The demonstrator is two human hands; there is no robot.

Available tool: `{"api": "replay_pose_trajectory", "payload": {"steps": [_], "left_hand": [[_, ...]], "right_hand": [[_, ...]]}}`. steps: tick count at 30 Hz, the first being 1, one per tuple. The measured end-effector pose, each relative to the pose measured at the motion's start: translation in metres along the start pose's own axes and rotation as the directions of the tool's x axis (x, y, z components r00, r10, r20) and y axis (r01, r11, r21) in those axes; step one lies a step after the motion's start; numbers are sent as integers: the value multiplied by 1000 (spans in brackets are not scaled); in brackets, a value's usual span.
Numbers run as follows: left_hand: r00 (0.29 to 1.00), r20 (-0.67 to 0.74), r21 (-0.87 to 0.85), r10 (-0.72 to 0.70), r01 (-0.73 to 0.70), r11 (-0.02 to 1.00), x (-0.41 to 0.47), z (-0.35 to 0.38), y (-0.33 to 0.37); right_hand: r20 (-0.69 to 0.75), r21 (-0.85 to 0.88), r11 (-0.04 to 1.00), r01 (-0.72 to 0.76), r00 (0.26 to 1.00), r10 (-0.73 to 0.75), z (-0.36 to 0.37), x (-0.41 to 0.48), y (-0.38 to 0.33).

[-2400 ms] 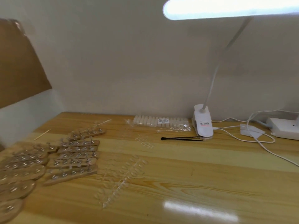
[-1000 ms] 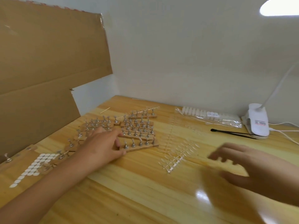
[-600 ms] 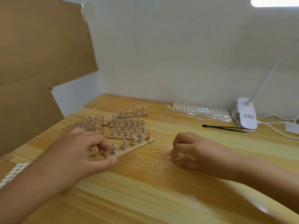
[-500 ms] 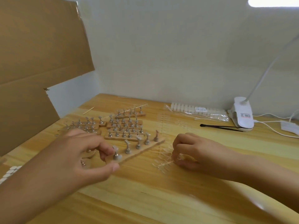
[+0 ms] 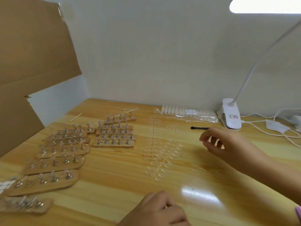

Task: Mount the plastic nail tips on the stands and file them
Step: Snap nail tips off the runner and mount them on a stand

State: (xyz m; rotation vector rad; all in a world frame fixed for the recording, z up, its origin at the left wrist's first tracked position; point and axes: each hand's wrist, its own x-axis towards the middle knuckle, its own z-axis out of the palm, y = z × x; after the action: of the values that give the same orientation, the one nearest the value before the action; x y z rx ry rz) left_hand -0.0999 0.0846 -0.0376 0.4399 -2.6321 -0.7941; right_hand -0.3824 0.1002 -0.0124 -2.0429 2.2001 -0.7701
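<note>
Several wooden stands with metal pegs lie at the table's left: short ones in rows, longer ones nearer me. Strips of clear plastic nail tips lie in the middle. My right hand hovers right of the strips, thumb and forefinger pinched together, seemingly on a clear tip that is barely visible. My left hand is at the bottom edge with its fingers curled. The stand it lifted is hidden under it; only a pale glint shows between the fingers.
A bag of white pieces and a black tool lie at the back. A clip lamp with cables stands at the back right. Cardboard walls the left side. White adhesive dots sit at the left edge.
My left hand lifted one short stand from the rows and drew back toward me. My right hand left the nail tip strip and rose to the right with its fingers pinched.
</note>
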Motion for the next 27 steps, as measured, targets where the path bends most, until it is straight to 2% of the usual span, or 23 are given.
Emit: {"api": "replay_pose_trajectory", "payload": {"steps": [2, 4, 7, 9, 12, 14, 16, 17, 18, 20, 22, 24, 25, 27], "left_hand": [[993, -70, 106, 92, -84, 991, 2, 12, -3], [995, 83, 157, 45, -58, 986, 7, 9, -3], [981, 159, 364, 111, -162, 917, 11, -2, -14], [991, 92, 409, 94, -124, 904, 17, -10, -25], [1000, 10, 468, -9, 3, 884, 23, -19, -36], [1000, -23, 468, -20, 29, 883, 22, -18, -41], [1000, -20, 412, -17, 24, 911, 20, -15, -43], [1000, -18, 386, 6, 2, 922, 20, -13, -43], [999, -20, 370, 41, -30, 929, 20, -12, -43], [988, -76, 337, 137, -104, 936, 21, -11, -42], [968, -202, 263, 149, -93, 960, 24, -13, -39], [949, -312, 7, -39, 44, 999, 32, -18, -29], [941, -304, -149, -152, 111, 983, 39, -20, -24], [944, -146, -390, -295, 219, 894, 60, -21, -12]], "right_hand": [[11, -111, 994, 0, 1000, 1, 0, 2, 5], [27, -181, 982, 56, 998, -52, 0, 8, 5], [111, -173, 978, 114, 989, -96, 6, 23, -7], [166, -169, 982, 89, 984, -61, 16, 35, -16], [209, -221, 974, 54, 978, -7, 32, 43, -26], [248, -208, 977, 43, 969, 10, 39, 44, -28], [272, -71, 997, -24, 961, 42, 38, 42, -28], [277, 75, 992, -101, 958, 77, 35, 38, -28], [288, 261, 945, -199, 950, 121, 31, 34, -28], [334, 587, 737, -335, 929, 156, 21, 24, -27], [321, 736, 573, -360, 931, 172, 8, 11, -23], [273, 833, 444, -329, 944, 188, -5, -3, -21], [243, 868, 395, -302, 950, 195, -12, -11, -19], [175, 904, 353, -241, 962, 208, -24, -26, -17]]}}
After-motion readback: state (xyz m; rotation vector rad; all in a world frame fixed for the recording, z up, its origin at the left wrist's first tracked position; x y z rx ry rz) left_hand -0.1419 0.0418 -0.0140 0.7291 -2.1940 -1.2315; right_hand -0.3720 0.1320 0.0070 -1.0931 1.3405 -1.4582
